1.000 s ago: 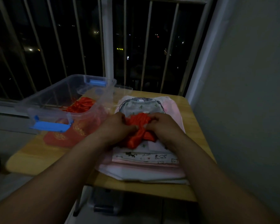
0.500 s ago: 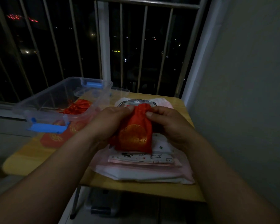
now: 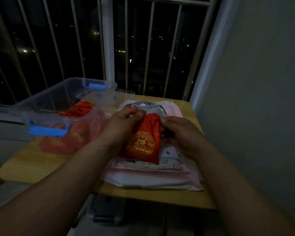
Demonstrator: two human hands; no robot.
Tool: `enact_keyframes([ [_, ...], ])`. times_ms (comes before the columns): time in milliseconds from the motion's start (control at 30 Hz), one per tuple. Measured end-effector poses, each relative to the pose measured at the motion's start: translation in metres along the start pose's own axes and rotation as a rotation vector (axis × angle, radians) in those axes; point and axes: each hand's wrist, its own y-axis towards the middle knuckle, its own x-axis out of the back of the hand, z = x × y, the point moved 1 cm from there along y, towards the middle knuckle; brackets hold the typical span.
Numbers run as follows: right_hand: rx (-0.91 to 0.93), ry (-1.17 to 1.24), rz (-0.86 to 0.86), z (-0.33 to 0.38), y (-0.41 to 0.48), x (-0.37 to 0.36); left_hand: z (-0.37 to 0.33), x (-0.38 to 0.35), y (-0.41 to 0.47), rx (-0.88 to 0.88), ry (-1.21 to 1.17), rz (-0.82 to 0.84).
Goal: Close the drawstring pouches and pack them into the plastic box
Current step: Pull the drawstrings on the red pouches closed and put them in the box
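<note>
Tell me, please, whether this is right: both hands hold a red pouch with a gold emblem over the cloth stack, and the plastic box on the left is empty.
Not quite: the box is not empty; the head view shows red pouches inside. The left hand and right hand do hold the pouch over the cloth stack.

Bare left hand [image 3: 124,126] and right hand [image 3: 179,133], bare forearms [image 3: 58,184].

The red pouch [image 3: 143,132], a second ago crumpled under my hands, is now lifted flat above the stack [image 3: 160,167], gold emblem [image 3: 140,143] facing me, my left hand [image 3: 121,126] and right hand [image 3: 180,133] pinching its mouth's opposite corners.
</note>
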Motion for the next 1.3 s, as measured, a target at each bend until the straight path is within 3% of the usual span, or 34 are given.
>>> enact_keyframes([
  [333,-0.008,0.133,-0.113,-0.003,0.003,0.009,0.003,0.007,0.010,0.072,-0.224,-0.115],
  [600,-0.075,0.264,-0.139,-0.005,0.000,0.018,0.006,0.007,0.012,0.066,-0.190,-0.168],
  [1033,-0.141,0.704,-0.242,-0.003,0.005,0.020,0.012,0.008,0.021,0.105,-0.406,-0.216],
  [1300,-0.070,1.000,-0.274,0.000,0.007,0.017,0.012,0.005,0.021,0.184,-0.608,-0.137],
])
